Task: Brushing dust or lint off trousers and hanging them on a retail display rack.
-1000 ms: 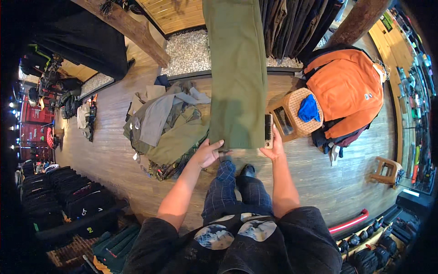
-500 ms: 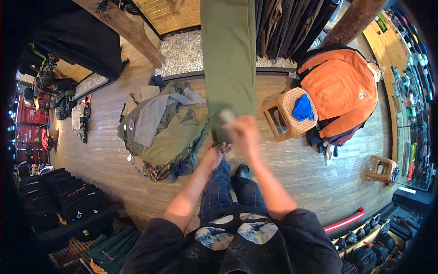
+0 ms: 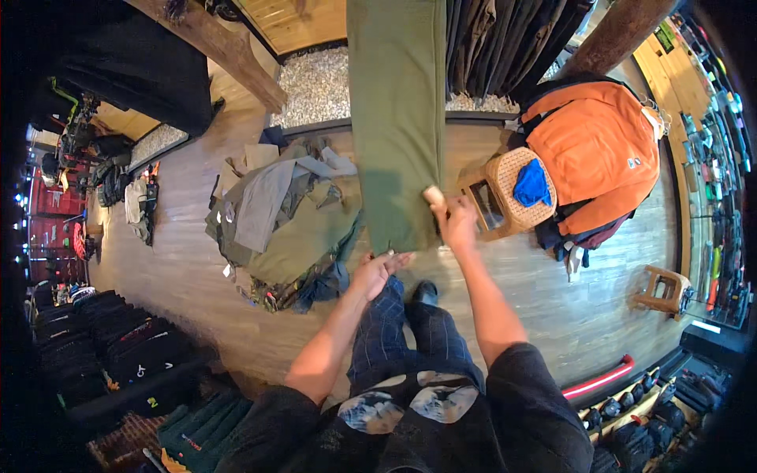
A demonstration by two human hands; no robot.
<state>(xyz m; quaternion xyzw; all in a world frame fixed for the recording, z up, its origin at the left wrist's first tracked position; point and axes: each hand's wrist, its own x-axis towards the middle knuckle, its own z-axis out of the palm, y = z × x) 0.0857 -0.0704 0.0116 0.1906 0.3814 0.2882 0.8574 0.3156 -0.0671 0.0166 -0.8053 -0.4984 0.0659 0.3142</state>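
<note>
Long olive-green trousers (image 3: 398, 118) hang down from the top of the head view toward me. My left hand (image 3: 376, 274) is closed on their lower hem, fingertips pinching the edge and holding the cloth out. Just right of the trousers, near their right edge, my right hand (image 3: 457, 222) grips a small pale tool (image 3: 433, 196) with a rounded end. It looks like a short brush or roller; most of it is hidden in the fingers, and its exact kind is unclear.
Left lies a heap of grey, green and camouflage clothes (image 3: 292, 217). On the right, a woven-top stool (image 3: 505, 177) bears a blue cloth (image 3: 531, 184), beside an orange sweatshirt (image 3: 591, 150) on piled garments. Dark trousers (image 3: 505, 51) hang behind; another stool (image 3: 662, 290) stands farther right.
My right hand has moved right with the pale tool, from over the trouser leg to beside its edge. The lower trouser leg now lies flatter and wider, with the hem still in my left hand.
</note>
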